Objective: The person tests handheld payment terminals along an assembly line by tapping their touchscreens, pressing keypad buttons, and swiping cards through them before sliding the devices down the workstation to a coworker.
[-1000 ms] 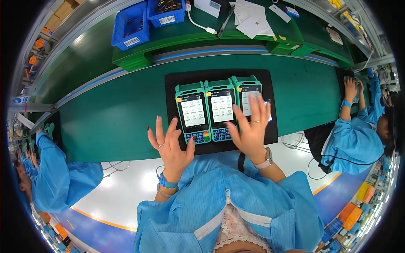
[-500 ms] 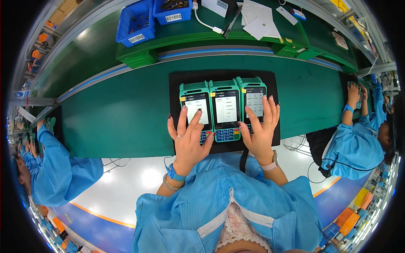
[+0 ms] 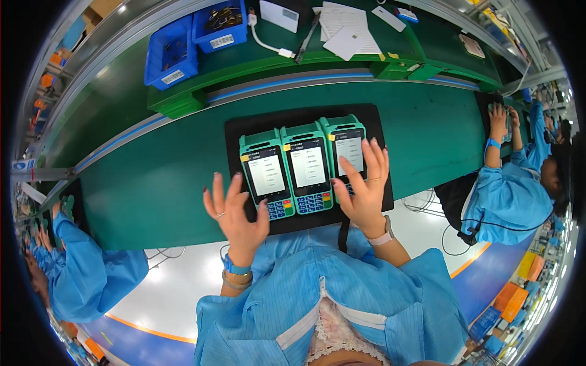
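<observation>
Three green-cased payment terminals lie side by side on a black mat (image 3: pixel 383 177), each with a lit screen above a keypad. My left hand (image 3: pixel 238 213) is open, fingers spread, at the lower left of the left terminal (image 3: pixel 267 174); its thumb is close to that keypad. Nobody's hand covers the middle terminal (image 3: pixel 308 165), whose screen shows a list. Over the right terminal (image 3: pixel 349 149) hovers my right hand (image 3: pixel 366 189), open with fingers stretched, the index fingertip at its screen. Whether that fingertip touches the glass, I cannot tell. Part of the right keypad is hidden by this hand.
On the green shelf (image 3: pixel 256 73) behind are two blue bins (image 3: pixel 172 58) of small parts, a white cable (image 3: pixel 268 44), a black pen (image 3: pixel 307 38), papers (image 3: pixel 348 27) and white cards. Co-workers in blue sit at the left (image 3: pixel 91 268) and right (image 3: pixel 506 207).
My left hand has moved left, off the left terminal's screen. My right hand stays at the right terminal, whose screen has switched from an icon grid to a list. The view has tilted.
</observation>
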A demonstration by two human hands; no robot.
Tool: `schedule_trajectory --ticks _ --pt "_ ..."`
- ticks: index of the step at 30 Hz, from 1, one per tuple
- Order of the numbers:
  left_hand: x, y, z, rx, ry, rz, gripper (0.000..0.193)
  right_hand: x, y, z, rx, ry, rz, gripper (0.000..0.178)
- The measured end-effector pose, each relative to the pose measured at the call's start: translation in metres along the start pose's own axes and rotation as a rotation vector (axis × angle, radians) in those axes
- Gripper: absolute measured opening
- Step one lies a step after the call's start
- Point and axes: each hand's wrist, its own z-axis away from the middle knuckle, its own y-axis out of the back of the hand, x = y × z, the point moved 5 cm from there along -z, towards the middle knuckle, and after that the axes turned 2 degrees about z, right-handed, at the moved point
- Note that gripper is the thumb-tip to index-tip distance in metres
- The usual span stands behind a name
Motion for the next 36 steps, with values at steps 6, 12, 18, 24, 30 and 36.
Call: schedule_trajectory --ticks 6,12,18,24,30,36 --pt "-0.034 0.002 0.005 0.051 0.102 -0.011 0.033 0.027 0.004 0.003 0.01 -0.079 0.093 0.04" --pt "-0.056 0.002 0.018 0.029 0.396 -0.004 0.043 0.059 0.019 0.01 0.123 -0.12 0.07 0.05" --pt "-0.051 -0.014 0.029 -0.202 0.425 0.091 0.043 0.172 0.062 0.047 0.208 -0.345 0.375 0.058" --pt "-0.044 -0.021 0.022 -0.218 0.543 0.63 0.042 0.265 0.112 0.097 0.435 -0.624 0.527 0.064" --pt "0.012 -0.088 -0.011 -0.53 0.447 0.882 0.047 0.267 0.101 0.119 0.591 -0.68 0.331 0.057" --pt "0.071 -0.149 -0.058 -0.739 0.217 0.944 0.052 0.286 0.119 0.142 0.775 -0.822 0.104 0.053"
